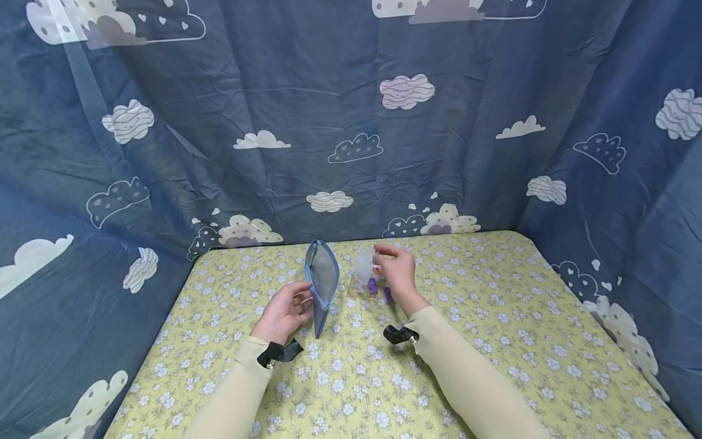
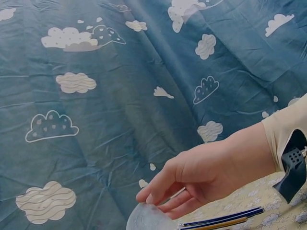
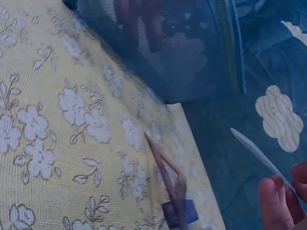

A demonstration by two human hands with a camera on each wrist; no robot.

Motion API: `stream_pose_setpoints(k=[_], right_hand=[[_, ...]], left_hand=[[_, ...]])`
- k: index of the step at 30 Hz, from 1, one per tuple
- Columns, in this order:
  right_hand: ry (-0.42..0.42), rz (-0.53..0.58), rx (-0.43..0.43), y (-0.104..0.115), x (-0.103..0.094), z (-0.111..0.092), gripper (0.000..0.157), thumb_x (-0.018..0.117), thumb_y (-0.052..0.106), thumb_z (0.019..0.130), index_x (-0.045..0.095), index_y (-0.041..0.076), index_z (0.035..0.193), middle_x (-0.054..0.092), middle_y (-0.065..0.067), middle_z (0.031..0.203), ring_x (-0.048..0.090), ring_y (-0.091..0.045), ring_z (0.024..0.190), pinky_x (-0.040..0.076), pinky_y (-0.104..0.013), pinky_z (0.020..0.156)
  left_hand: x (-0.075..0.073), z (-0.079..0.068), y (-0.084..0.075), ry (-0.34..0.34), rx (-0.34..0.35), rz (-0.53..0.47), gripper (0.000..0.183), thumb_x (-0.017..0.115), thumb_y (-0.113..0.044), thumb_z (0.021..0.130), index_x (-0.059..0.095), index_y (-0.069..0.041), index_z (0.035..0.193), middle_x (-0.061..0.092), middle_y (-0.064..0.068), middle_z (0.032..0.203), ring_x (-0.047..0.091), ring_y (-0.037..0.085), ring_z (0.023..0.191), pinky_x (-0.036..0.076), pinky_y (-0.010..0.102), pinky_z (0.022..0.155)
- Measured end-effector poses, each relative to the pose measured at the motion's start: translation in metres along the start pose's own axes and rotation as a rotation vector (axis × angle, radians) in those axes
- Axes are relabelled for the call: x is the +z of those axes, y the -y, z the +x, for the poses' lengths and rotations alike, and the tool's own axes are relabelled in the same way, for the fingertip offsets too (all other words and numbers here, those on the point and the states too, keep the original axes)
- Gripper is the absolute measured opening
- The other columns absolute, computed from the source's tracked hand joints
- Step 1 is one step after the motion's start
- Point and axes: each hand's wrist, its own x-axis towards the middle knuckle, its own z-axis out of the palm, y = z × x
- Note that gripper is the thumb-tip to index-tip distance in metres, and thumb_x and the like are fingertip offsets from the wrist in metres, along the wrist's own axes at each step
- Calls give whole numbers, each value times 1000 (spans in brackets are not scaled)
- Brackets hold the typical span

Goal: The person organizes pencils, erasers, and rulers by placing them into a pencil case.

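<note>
My left hand [image 1: 285,312] grips the near left side of a blue mesh zipper pouch [image 1: 326,274], its mouth spread wide. In the right wrist view the pouch [image 3: 192,72] is see-through, with fingers showing behind it. To its right, my right hand [image 1: 400,274] pinches a thin translucent rounded sheet [image 1: 362,266] by its edge, above the table. The sheet [image 3: 256,152] appears nearly edge-on in the right wrist view; its exact kind is unclear. Below lie a wooden triangle [image 1: 353,292] and small purple pieces [image 1: 389,296].
A yellow flowered cloth [image 1: 351,378] covers the table. Blue cloud-print curtains [image 1: 307,110] enclose the back and sides. Slender dark blue and orange sticks [image 2: 225,220] lie under the right hand in the left wrist view.
</note>
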Motion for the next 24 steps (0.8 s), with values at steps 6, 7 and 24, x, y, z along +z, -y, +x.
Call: stream_pose_setpoints(k=[6,7,24], right_hand=[[-5,57,17,6,-6,-3,29,61,2,78,68,8,105,59,-15,102,62,-32,79,53,-35,64],[-6,71,23,6,-7,-4,28,60,2,79,68,9,104,59,-16,102,62,-30,80,53,-35,64],[28,119,-63,26,-9,-13,28,58,4,83,63,1,111,56,-13,104,59,-33,88,53,-36,64]], left_hand=[[0,0,0,-8,0,-6,47,64,-14,82,42,-6,123,29,21,139,31,33,124,21,50,102],[0,0,0,-8,3,-4,47,64,-14,83,42,-6,124,29,21,139,31,33,124,21,51,102],[3,0,3,-47,56,-4,39,63,-14,82,48,-5,118,36,19,132,39,32,117,24,49,100]])
